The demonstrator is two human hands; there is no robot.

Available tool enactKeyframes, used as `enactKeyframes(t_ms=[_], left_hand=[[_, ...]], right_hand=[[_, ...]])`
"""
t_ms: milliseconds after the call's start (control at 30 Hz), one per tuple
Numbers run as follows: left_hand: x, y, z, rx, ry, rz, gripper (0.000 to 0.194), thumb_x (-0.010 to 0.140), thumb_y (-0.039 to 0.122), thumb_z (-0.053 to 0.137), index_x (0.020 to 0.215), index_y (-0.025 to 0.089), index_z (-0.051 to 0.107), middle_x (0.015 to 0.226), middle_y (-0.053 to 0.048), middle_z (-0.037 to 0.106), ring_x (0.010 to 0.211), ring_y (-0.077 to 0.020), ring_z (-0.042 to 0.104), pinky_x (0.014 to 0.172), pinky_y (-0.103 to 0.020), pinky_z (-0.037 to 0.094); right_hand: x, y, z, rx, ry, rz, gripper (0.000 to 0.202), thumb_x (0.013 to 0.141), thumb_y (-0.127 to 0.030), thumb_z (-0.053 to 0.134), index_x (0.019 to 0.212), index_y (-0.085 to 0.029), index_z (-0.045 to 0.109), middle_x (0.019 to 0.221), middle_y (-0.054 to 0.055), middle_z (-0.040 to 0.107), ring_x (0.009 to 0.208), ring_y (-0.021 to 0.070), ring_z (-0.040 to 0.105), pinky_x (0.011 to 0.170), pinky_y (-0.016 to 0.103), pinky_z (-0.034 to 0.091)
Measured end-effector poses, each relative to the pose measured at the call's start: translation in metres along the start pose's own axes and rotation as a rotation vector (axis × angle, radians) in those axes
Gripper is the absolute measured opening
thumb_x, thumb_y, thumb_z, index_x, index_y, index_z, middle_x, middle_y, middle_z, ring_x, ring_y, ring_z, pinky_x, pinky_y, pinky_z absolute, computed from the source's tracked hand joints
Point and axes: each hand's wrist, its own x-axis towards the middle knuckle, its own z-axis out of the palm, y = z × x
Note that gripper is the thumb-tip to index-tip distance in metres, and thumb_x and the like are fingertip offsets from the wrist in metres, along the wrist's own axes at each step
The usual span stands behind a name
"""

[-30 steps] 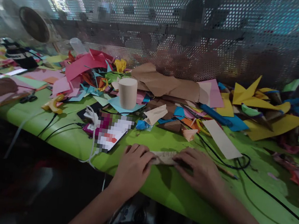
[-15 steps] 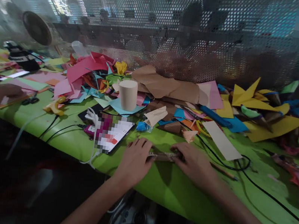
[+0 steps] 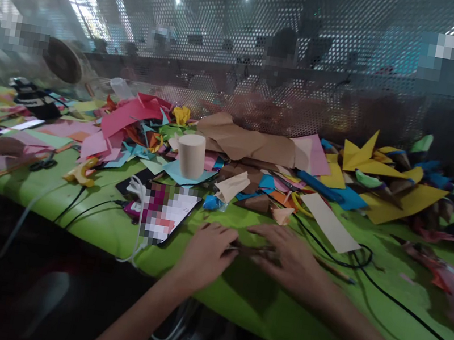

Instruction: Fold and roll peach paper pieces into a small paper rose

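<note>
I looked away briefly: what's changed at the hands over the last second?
The right hand has spread its fingers and reached left, toward the left hand; whether it let go of the strip is unclear. The strip now shows as a thinner, darker line. The left hand stays at its left end; cup and phone haven't moved.

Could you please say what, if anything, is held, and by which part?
The left hand holds a thin strip by its left end; right hand's hold is unclear.
</note>
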Motion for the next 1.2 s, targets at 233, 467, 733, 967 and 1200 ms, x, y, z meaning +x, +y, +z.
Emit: enactKeyframes(t_ms=[233, 467, 733, 967, 1200], left_hand=[[0.023, 0.01, -0.009, -0.132, 0.128, 0.031, 0.009, 0.09, 0.02, 0.061, 0.082, 0.022, 0.066, 0.082, 0.001, 0.071, 0.084, -0.0187, 0.063, 0.078, -0.033, 0.043], [0.079, -0.002, 0.003, 0.063, 0.144, 0.06, 0.04, 0.087, 0.022, 0.063, 0.126, 0.018, 0.056, 0.123, -0.01, 0.063, 0.12, -0.0264, 0.053, 0.102, -0.039, 0.041], [0.113, -0.012, 0.026, 0.225, 0.011, 0.023, 0.038, 0.083, 0.022, 0.063, 0.119, 0.013, 0.057, 0.117, -0.015, 0.062, 0.113, -0.0325, 0.054, 0.096, -0.044, 0.043], [0.113, -0.021, 0.014, 0.017, 0.099, 0.085, 0.036, 0.084, 0.02, 0.063, 0.119, 0.021, 0.056, 0.119, -0.009, 0.062, 0.112, -0.0268, 0.056, 0.096, -0.04, 0.043], [0.109, -0.021, 0.009, -0.28, 0.09, 0.245, 0.031, 0.089, 0.022, 0.061, 0.119, 0.026, 0.058, 0.119, -0.005, 0.064, 0.112, -0.0214, 0.059, 0.097, -0.034, 0.044]], right_hand=[[0.003, -0.002, -0.021, 0.062, 0.078, 0.072, 0.018, 0.092, -0.024, 0.056, 0.091, -0.024, 0.074, 0.084, 0.003, 0.075, 0.078, 0.0192, 0.068, 0.07, 0.03, 0.048], [0.013, 0.026, -0.075, 0.085, 0.413, 0.244, 0.022, 0.09, -0.038, 0.059, 0.092, -0.023, 0.075, 0.085, 0.004, 0.075, 0.074, 0.0215, 0.068, 0.065, 0.029, 0.05], [0.018, 0.047, -0.081, 0.165, 0.523, 0.212, 0.024, 0.087, -0.036, 0.06, 0.096, -0.02, 0.075, 0.088, 0.006, 0.075, 0.081, 0.0227, 0.068, 0.072, 0.032, 0.051], [0.006, 0.058, -0.072, 0.276, 0.512, 0.232, 0.023, 0.09, -0.035, 0.059, 0.105, -0.022, 0.069, 0.099, 0.006, 0.074, 0.087, 0.0217, 0.069, 0.078, 0.032, 0.053], [0.006, 0.05, -0.072, 0.31, 0.559, 0.222, 0.016, 0.088, -0.034, 0.061, 0.094, -0.022, 0.069, 0.084, 0.003, 0.073, 0.072, 0.018, 0.067, 0.065, 0.027, 0.053]])
